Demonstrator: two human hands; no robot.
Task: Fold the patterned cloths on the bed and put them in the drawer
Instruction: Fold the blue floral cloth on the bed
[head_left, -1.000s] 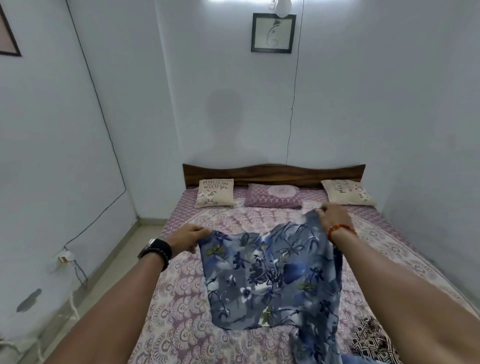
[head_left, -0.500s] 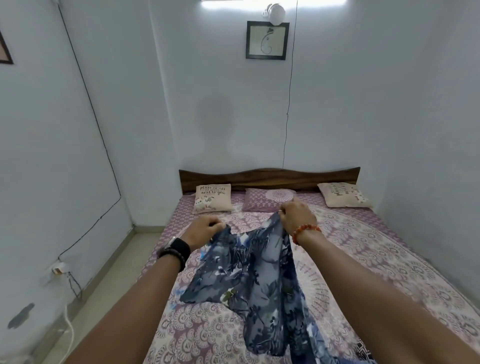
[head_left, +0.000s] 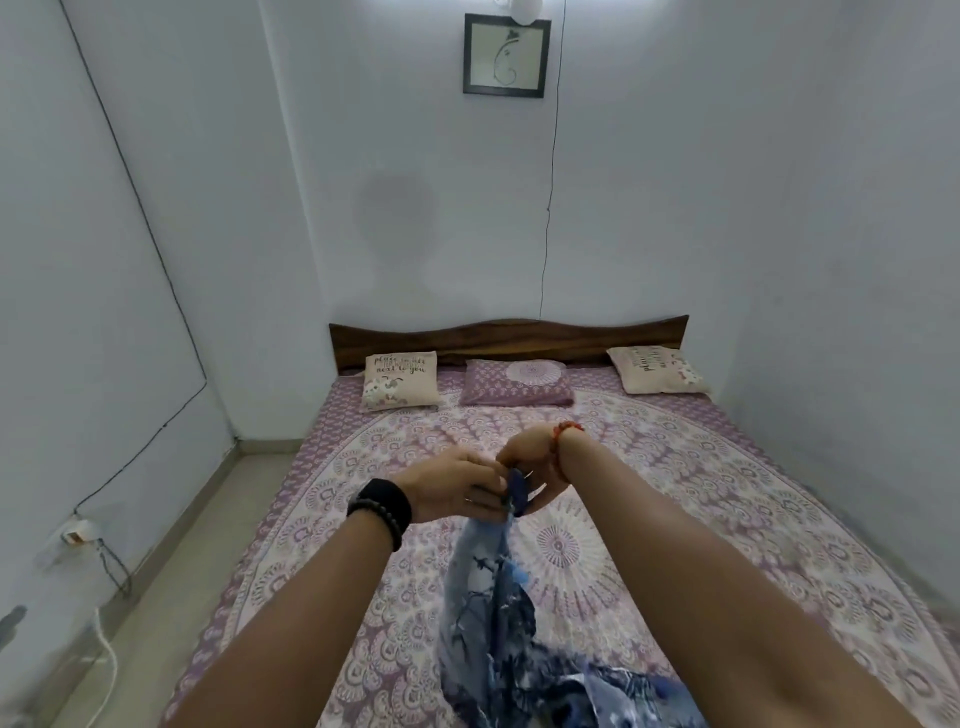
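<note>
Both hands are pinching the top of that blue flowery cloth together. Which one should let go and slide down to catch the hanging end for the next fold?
Probably the right hand: the blue floral cloth trails down toward the right side, while the left hand holds the corners.

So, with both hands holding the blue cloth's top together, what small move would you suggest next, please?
Probably lower it flat onto the bedsheet: the left hand and right hand pinch the blue floral cloth, which hangs bunched.
</note>
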